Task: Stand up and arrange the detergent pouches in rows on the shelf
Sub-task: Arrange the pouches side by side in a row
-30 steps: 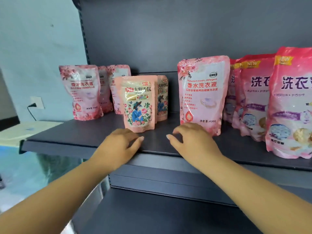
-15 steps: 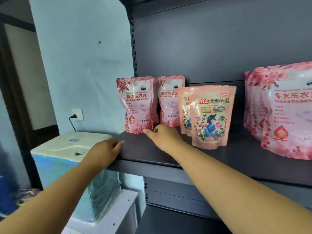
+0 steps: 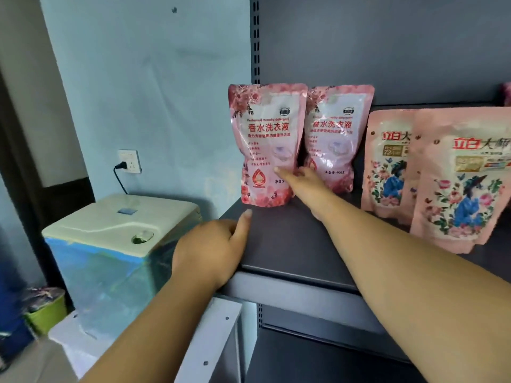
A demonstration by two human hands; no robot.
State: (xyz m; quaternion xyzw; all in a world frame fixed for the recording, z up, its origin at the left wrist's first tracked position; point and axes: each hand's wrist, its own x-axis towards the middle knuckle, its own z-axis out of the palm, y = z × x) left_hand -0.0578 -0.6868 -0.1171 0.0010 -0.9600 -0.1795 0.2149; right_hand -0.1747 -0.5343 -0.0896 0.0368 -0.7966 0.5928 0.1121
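Pouch [image 3: 266, 145] against right-hand fingers [image 3: 284, 174]

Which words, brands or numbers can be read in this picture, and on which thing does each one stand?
"香水洗衣液": left rose pouch, large red title.
"Perfumed laundry detergent": same pouch, above the title, partly blurred.
"香水洗衣液": second rose pouch, title.
"400" with a unit: second rose pouch, at the bottom; the unit is blurred.
"立白大师": front floral pouch, cut off at the frame edge.
"立白大": rear floral pouch, the rest hidden.
All smaller print is too blurred to read.
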